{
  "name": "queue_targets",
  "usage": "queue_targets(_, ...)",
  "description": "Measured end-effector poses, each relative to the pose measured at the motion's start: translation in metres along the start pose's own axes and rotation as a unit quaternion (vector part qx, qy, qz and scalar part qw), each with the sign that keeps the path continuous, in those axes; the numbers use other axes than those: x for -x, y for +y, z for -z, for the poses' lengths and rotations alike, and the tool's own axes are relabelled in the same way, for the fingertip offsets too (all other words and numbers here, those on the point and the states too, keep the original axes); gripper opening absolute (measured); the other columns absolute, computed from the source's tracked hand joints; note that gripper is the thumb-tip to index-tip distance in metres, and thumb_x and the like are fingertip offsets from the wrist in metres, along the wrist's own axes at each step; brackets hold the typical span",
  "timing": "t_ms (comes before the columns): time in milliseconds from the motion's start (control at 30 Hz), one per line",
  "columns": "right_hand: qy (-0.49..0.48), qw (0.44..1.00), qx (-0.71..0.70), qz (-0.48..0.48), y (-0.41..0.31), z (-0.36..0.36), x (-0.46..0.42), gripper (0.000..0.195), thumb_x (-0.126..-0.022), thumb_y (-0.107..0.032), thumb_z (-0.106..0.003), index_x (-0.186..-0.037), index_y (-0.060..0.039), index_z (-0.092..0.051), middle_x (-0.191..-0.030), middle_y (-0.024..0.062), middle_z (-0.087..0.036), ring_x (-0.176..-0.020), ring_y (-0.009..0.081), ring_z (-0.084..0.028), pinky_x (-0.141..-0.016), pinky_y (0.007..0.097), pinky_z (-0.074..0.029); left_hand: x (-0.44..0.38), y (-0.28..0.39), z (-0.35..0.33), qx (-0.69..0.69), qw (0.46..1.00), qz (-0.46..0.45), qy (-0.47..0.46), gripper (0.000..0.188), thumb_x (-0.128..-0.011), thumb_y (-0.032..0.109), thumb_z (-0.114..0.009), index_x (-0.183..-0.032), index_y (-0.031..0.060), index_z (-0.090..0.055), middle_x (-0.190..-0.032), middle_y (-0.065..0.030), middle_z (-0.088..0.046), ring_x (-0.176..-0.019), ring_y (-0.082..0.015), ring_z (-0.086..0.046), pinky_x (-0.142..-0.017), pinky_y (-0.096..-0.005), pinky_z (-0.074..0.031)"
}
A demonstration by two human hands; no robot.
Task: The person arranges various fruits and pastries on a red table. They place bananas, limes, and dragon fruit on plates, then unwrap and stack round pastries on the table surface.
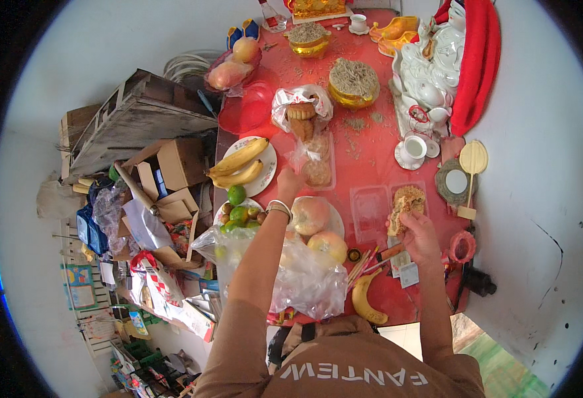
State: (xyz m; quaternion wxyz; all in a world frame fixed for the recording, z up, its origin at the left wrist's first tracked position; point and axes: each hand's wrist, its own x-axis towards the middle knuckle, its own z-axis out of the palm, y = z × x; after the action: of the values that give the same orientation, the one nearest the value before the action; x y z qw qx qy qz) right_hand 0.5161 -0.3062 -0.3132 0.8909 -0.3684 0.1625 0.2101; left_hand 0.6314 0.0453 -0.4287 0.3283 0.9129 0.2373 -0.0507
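Note:
My right hand (419, 234) pinches a crumbly brown pastry (407, 206) above an open clear plastic container (369, 213) at the right of the red table. My left hand (289, 183) reaches to the lower end of a thin plastic bag (299, 149) beside a clear tray of round pastries (317, 166); its fingertips are hard to make out, so whether it grips the bag cannot be told. Above it, brown molded cakes (301, 117) sit in a printed plastic bag. A plate of bananas (239, 161) lies left of this hand, and large apples (310, 215) are near its wrist.
Gold bowls of ash (354, 84) stand at the far side. A white porcelain figurine (428, 74) and a lidded cup (413, 149) line the right side. Green fruit (239, 214), a large plastic bag (306, 283) and a single banana (368, 301) are close by. Cardboard boxes (182, 161) stand left.

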Motion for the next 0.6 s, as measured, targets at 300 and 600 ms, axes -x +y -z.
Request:
queue_targets(300,-0.003,1.000,0.027,-0.009,0.001,-0.004,-0.012,0.023,-0.089,-0.011,-0.059,-0.107,0.0019,-0.055,-0.096,0.0111,-0.064,-0.087,0.0196,-0.065,-0.077,0.0315,-0.053,0.023,0.041,0.013,-0.008,0.999,0.026,-0.032,0.039,-0.062,0.030,-0.079,-0.071,-0.0049,-0.065,-0.077,-0.0234,-0.065,-0.073,-0.0319,-0.066,-0.067,-0.0423,-0.050)
queue_targets(600,-0.007,0.999,0.038,-0.019,0.004,-0.020,-0.013,0.023,-0.089,-0.013,-0.059,-0.106,0.0010,-0.055,-0.095,0.0105,-0.065,-0.086,0.0186,-0.065,-0.075,0.0315,-0.055,0.015,0.024,0.002,0.287,0.950,0.060,-0.111,0.029,-0.068,0.024,-0.076,-0.068,-0.0023,-0.063,-0.065,-0.0076,-0.061,-0.058,-0.0167,-0.057,-0.052,-0.0352,-0.042)
